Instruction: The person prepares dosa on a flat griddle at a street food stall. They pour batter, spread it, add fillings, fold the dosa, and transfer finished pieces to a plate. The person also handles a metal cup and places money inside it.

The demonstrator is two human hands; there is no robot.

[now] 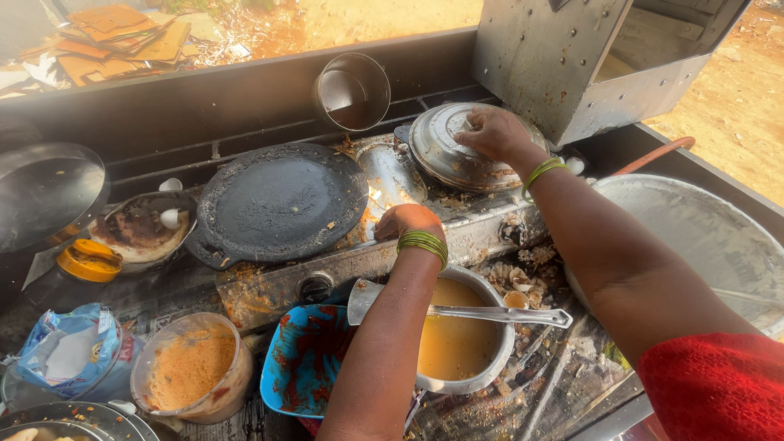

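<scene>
Right hand (492, 132): fingers curled down onto the top of the round dented steel lid (461, 149), gripping at its centre; whatever knob is there is hidden under the hand. The lid sits on the right burner of the greasy steel stove (384, 253), its rim tight against the riveted sheet-metal box (563, 61) behind it, so there is no room that side; the only open room is toward the left. Left hand (408, 220): fingers folded under and out of sight, can't tell whether they pinch anything; the knuckles sit at the stove's front edge beside the long shiny steel tray (390, 173) that lies between the burners. Both wrists carry green bangles (423, 242). The left forearm crosses above the steel pot of yellow-brown liquid (461, 331), and a steel ladle (490, 314) lies across the pot's rim, handle pointing right. Left of the tray is the flat round black iron griddle (282, 200), filling the left burner. Behind it a small steel tumbler (353, 91) lies on its side on the dark back ledge. Front-left: blue plate smeared with red sauce (298, 363) touching the pot, then a clear plastic tub of orange powder (192, 371), a blue plastic bag (69, 347) and a yellow-lidded jar (88, 261). A shallow crusted bowl (139, 229) just beside the griddle's left edge. Eggshells (518, 273) are piled between pot and stove. At the far right, well apart from the hands, stands a large aluminium basin (694, 237).
</scene>
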